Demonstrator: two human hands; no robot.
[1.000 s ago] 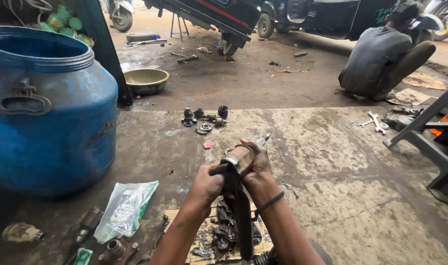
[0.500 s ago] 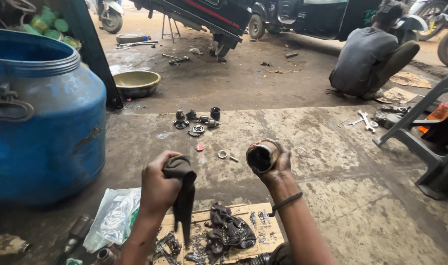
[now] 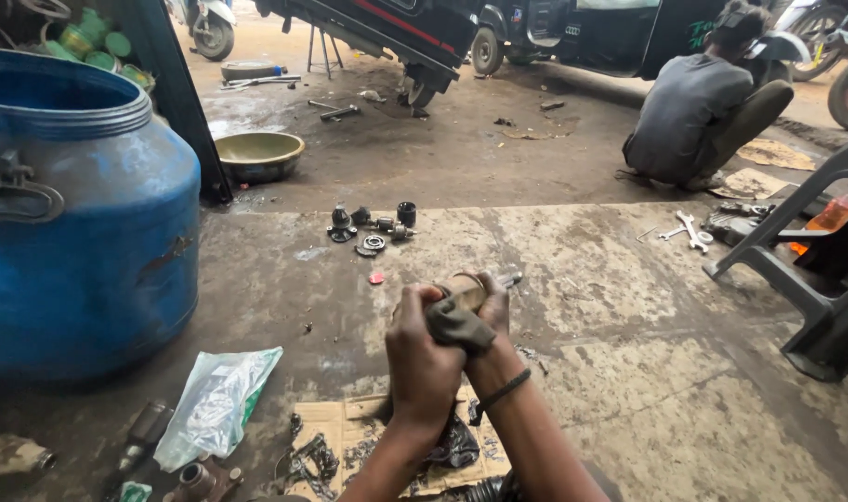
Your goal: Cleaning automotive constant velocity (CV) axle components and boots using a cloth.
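Hands [image 3: 447, 339] gripping rag [image 3: 459, 325], blue drum [image 3: 80, 223] (left)

2 bare forearms, no sleeves, grease-smudged left hand [image 3: 422, 358], dark band on right wrist [image 3: 504, 389]

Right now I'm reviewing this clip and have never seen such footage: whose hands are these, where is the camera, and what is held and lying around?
The camera sits on a person's head and looks down at their own bare hands. The left hand presses a dark greasy rag onto a cylindrical metal part that the right hand grips. On the concrete floor lie small metal parts, a blue plastic drum, a plastic bag and greasy parts on cardboard. Another person crouches behind.
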